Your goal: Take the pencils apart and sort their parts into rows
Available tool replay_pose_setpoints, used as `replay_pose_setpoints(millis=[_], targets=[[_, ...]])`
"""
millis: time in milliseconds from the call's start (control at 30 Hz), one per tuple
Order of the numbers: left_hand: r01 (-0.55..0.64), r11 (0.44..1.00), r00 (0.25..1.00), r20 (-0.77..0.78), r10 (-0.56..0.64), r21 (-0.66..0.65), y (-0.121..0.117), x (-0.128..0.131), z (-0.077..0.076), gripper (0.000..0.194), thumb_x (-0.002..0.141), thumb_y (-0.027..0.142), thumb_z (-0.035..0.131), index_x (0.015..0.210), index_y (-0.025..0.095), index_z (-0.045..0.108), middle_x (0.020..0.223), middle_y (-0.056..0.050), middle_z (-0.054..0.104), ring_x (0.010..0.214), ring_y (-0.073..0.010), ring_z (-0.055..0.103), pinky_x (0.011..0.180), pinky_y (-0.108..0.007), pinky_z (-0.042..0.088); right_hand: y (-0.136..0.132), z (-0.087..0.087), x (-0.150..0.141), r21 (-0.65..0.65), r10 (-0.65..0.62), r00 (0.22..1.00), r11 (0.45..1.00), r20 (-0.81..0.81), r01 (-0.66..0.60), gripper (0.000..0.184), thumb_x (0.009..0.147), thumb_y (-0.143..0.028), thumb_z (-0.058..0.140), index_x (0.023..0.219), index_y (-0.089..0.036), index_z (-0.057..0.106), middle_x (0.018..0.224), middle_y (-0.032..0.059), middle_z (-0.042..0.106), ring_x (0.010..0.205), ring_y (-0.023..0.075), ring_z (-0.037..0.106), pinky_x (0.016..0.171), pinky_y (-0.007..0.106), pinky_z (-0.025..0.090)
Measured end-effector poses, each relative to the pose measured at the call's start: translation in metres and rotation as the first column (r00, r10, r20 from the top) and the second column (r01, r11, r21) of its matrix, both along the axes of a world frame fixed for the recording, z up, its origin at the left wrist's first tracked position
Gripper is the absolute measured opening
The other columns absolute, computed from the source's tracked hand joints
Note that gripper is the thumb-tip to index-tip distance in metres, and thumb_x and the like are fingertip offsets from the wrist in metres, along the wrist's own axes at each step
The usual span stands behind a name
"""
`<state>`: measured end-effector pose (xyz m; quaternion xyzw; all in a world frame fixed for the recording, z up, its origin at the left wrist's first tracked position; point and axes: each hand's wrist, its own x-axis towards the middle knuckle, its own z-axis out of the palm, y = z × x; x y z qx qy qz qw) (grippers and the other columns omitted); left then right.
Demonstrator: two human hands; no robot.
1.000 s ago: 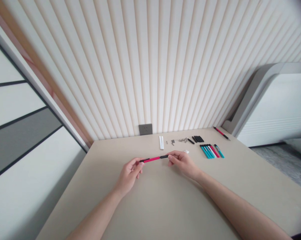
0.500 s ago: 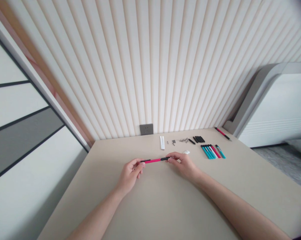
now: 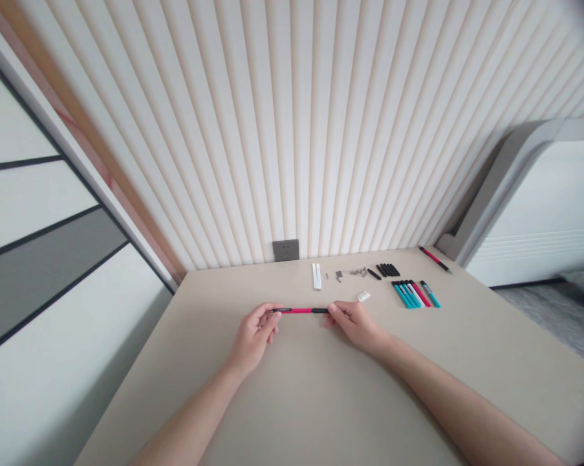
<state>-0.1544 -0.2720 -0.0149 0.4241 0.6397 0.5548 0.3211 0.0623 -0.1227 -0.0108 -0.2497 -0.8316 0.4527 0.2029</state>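
A red pen [image 3: 301, 310] with a black clip and a black grip section lies level between my two hands, above the table. My left hand [image 3: 253, 333] pinches its clip end between thumb and fingers. At the other end, my right hand [image 3: 356, 323] has thumb and fingers closed on the black grip; the tip is hidden by the fingers. Just behind my right hand lies a small white piece [image 3: 363, 296] on the table.
Along the table's [image 3: 214, 291] back are white rods [image 3: 316, 276], small metal parts [image 3: 358, 272], black grips [image 3: 387, 270] and a red pen [image 3: 434, 259]. Teal, white and red barrels [image 3: 410, 294] lie at right. A wall socket [image 3: 286, 250] sits behind.
The pen has turned slightly to lie more level. My right hand's fingers have shifted on the grip end, the thumb now on top. My left hand keeps its hold.
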Motion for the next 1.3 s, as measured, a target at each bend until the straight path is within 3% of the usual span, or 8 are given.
replay_pose_setpoints(millis=[133, 300, 533, 667, 733, 1000, 1167, 1300], targets=[[-0.01, 1.0, 1.0, 0.007, 0.01, -0.005, 0.0004, 0.0002, -0.0007, 0.038, 0.087, 0.049, 0.061, 0.104, 0.016, 0.064, 0.063, 0.003, 0.054, 0.051, -0.0106, 0.047, 0.051, -0.022, 0.037, 0.0008, -0.0033, 0.0, 0.028, -0.014, 0.999, 0.999, -0.043, 0.016, 0.037, 0.09, -0.046, 0.058, 0.116, -0.022, 0.063, 0.081, 0.0014, 0.065, 0.071, 0.0169, 0.057, 0.067, 0.029, 0.045], [0.015, 1.0, 1.0, -0.01, -0.015, -0.014, -0.0001, 0.0014, 0.0014, 0.037, 0.086, 0.048, 0.061, 0.105, 0.016, 0.066, 0.063, 0.003, 0.054, 0.052, -0.0109, 0.046, 0.051, -0.022, 0.038, 0.0012, -0.0008, 0.0008, 0.057, -0.025, 0.999, 0.998, -0.02, 0.026, 0.026, 0.09, -0.044, 0.056, 0.099, -0.022, 0.067, 0.08, 0.0017, 0.067, 0.071, 0.017, 0.056, 0.065, 0.029, 0.044], [0.025, 0.999, 0.999, -0.034, -0.026, -0.027, -0.0009, 0.0028, 0.0041, 0.033, 0.084, 0.045, 0.062, 0.103, 0.018, 0.066, 0.064, 0.004, 0.053, 0.052, -0.0104, 0.046, 0.051, -0.022, 0.038, 0.0011, 0.002, 0.0018, 0.06, -0.002, 1.0, 0.998, 0.022, 0.001, 0.049, 0.099, -0.049, 0.038, 0.075, -0.019, 0.069, 0.069, 0.0026, 0.067, 0.064, 0.0171, 0.058, 0.063, 0.029, 0.042], [0.0, 1.0, 1.0, -0.025, 0.001, 0.002, -0.0002, 0.0017, 0.002, 0.031, 0.085, 0.043, 0.062, 0.103, 0.017, 0.065, 0.062, 0.004, 0.053, 0.051, -0.0101, 0.046, 0.05, -0.021, 0.037, 0.0015, 0.0003, 0.001, 0.075, -0.028, 0.998, 0.997, -0.048, 0.032, 0.032, 0.093, -0.044, 0.053, 0.11, -0.021, 0.067, 0.09, 0.0045, 0.071, 0.078, 0.0192, 0.061, 0.07, 0.031, 0.047], [-0.01, 1.0, 1.0, -0.016, 0.01, 0.01, 0.0003, 0.0011, 0.001, 0.032, 0.085, 0.044, 0.062, 0.102, 0.017, 0.065, 0.062, 0.004, 0.053, 0.051, -0.0101, 0.046, 0.05, -0.021, 0.037, 0.002, -0.0011, 0.0007, 0.079, -0.044, 0.996, 0.996, -0.079, 0.05, 0.033, 0.088, -0.039, 0.06, 0.116, -0.023, 0.063, 0.096, 0.0048, 0.071, 0.081, 0.0193, 0.061, 0.074, 0.032, 0.049], [-0.007, 1.0, 1.0, -0.005, 0.007, 0.008, 0.0003, 0.0007, 0.0005, 0.033, 0.085, 0.045, 0.062, 0.102, 0.017, 0.065, 0.059, 0.004, 0.054, 0.05, -0.0107, 0.046, 0.05, -0.022, 0.037, 0.0035, -0.0018, -0.0001, 0.123, -0.037, 0.996, 0.991, -0.076, 0.046, 0.018, 0.088, -0.036, 0.06, 0.097, -0.022, 0.068, 0.091, 0.0049, 0.068, 0.08, 0.0191, 0.06, 0.072, 0.032, 0.048], [-0.008, 1.0, 0.994, -0.108, 0.007, -0.012, -0.0009, 0.003, -0.0005, 0.027, 0.085, 0.041, 0.062, 0.101, 0.02, 0.066, 0.064, 0.003, 0.055, 0.053, -0.0117, 0.048, 0.05, -0.022, 0.039, 0.0022, 0.0022, 0.0006, 0.134, -0.054, 0.996, 0.989, -0.071, 0.063, 0.025, 0.094, -0.041, 0.052, 0.092, -0.022, 0.067, 0.086, 0.0043, 0.068, 0.079, 0.0194, 0.06, 0.065, 0.029, 0.043], [-0.017, 0.997, 0.957, -0.286, 0.038, 0.077, -0.0009, 0.0056, 0.0005, 0.016, 0.086, 0.035, 0.063, 0.093, 0.022, 0.068, 0.09, -0.004, 0.063, 0.074, -0.0159, 0.058, 0.057, -0.023, 0.043, 0.0023, 0.0, 0.0012, 0.15, -0.016, 0.998, 0.988, -0.054, 0.024, 0.04, 0.099, -0.044, 0.041, 0.078, -0.02, 0.065, 0.075, 0.0037, 0.066, 0.071, 0.0179, 0.059, 0.066, 0.03, 0.042]])
